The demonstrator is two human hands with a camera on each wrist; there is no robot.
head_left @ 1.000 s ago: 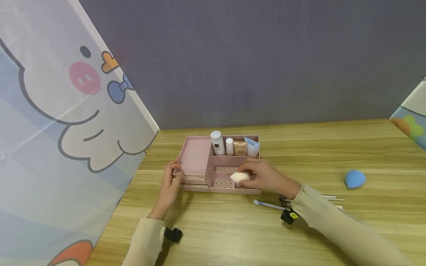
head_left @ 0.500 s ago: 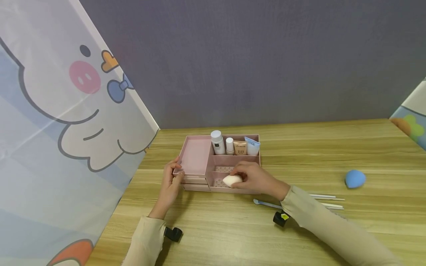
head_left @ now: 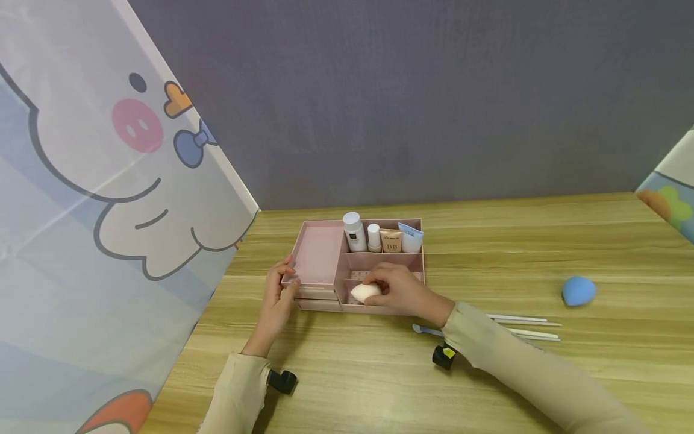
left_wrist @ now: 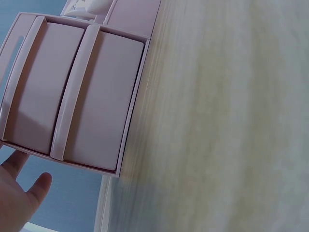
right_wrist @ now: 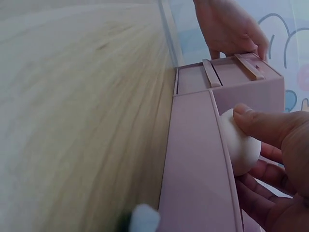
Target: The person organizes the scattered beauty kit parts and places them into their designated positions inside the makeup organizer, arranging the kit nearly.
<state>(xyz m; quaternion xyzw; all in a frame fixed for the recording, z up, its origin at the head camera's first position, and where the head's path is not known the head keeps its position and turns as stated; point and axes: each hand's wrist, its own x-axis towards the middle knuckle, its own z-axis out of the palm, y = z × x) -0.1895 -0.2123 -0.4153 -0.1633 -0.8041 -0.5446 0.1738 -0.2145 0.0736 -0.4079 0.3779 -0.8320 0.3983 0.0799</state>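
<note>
My right hand [head_left: 402, 290] pinches a white makeup sponge [head_left: 365, 293] between thumb and fingers. The sponge is low at the front left compartment of a pink cosmetics organizer [head_left: 317, 253]. In the right wrist view, the sponge [right_wrist: 240, 145] sits just inside the organizer's front wall [right_wrist: 195, 154]; its underside is hidden. My left hand [head_left: 276, 304] touches the organizer's left side near the front corner. In the left wrist view, the left hand's thumb [left_wrist: 39, 188] stands apart from the drawer unit [left_wrist: 104, 96], while another finger meets its edge.
A white bottle [head_left: 355, 234], a small white-capped bottle [head_left: 374, 239], a BB tube [head_left: 391, 241] and a light blue tube [head_left: 411, 239] stand in the back row. A blue makeup sponge [head_left: 578, 291] and several thin sticks [head_left: 528, 334] lie to the right.
My right hand has moved left with the white makeup sponge, from the right part of the front compartments to the left part. The left hand has stayed in place.
</note>
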